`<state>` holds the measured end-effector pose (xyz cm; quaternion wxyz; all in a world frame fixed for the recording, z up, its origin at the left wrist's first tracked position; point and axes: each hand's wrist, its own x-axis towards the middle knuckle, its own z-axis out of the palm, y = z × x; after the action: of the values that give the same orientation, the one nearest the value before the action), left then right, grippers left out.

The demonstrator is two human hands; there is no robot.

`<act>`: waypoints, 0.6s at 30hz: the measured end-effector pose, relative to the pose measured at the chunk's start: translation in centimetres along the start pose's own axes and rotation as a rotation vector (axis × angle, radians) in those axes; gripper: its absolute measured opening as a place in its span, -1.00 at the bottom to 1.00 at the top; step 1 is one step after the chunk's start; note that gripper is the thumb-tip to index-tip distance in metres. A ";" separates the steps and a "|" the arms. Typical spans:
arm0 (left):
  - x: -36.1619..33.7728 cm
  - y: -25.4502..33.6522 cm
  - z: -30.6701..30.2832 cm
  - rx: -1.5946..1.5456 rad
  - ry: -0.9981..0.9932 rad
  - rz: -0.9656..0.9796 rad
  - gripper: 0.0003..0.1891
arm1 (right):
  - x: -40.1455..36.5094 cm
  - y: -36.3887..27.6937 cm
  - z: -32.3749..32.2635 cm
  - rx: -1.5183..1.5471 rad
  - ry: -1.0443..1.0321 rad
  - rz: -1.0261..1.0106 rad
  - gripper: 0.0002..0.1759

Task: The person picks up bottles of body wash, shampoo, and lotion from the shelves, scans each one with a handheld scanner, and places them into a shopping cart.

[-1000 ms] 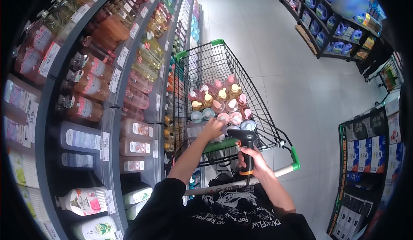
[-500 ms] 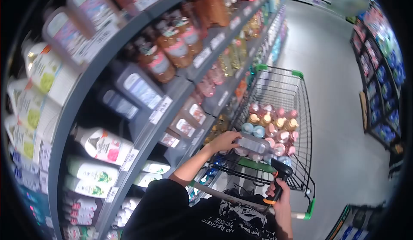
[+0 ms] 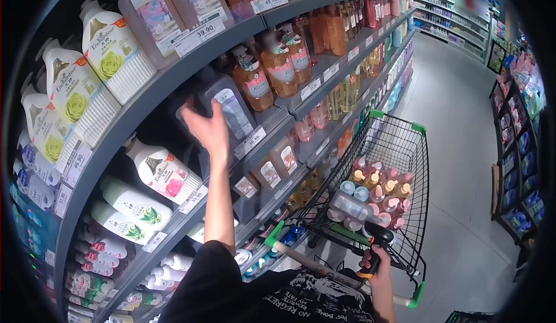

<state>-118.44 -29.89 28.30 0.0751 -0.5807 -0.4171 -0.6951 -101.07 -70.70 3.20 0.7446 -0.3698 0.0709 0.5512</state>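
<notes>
My left hand (image 3: 207,127) reaches into the middle shelf, thumb and fingers spread. Its thumb overlaps the left edge of a grey-purple bottle (image 3: 233,108) with a pale label, and a darker, blurred shape shows behind the fingers. My right hand (image 3: 376,263) is wrapped around the handle of a black and orange barcode scanner (image 3: 379,234), held over the cart's near end. In the shopping cart (image 3: 427,175) a clear, greyish bottle (image 3: 350,206) lies on its side at the near end of several pump bottles (image 3: 379,192) with pink, yellow and blue tops.
Shelves of bottles run along my left, with white Enchanteur bottles (image 3: 110,56) and amber Kustie-like bottles (image 3: 255,85) above price tags (image 3: 252,140). The cart's handlebar (image 3: 313,265) crosses in front of my body. A dark display rack (image 3: 512,166) lines the aisle's right side.
My left hand has let go of the greyish bottle in the cart and moved up and left to the shelf. The scanner stays in my right hand. The view has turned slightly left.
</notes>
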 end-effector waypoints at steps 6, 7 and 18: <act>4.4 -1.8 6.1 0.296 -0.192 -0.044 -0.05 | 0.1 -0.4 0.3 -0.049 -0.008 -0.005 -0.65; 4.3 -0.7 5.7 0.351 -0.215 -0.076 -0.04 | 0.2 -0.3 0.1 -0.049 -0.005 -0.007 -0.65; 2.1 4.2 0.0 0.115 -0.034 -0.121 -0.56 | 0.1 -0.1 -0.1 0.010 -0.046 -0.042 -0.61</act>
<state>-116.65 -31.77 32.18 0.0593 -0.5608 -0.4916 -0.6635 -100.92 -70.75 3.10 0.7592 -0.3549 0.0486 0.5434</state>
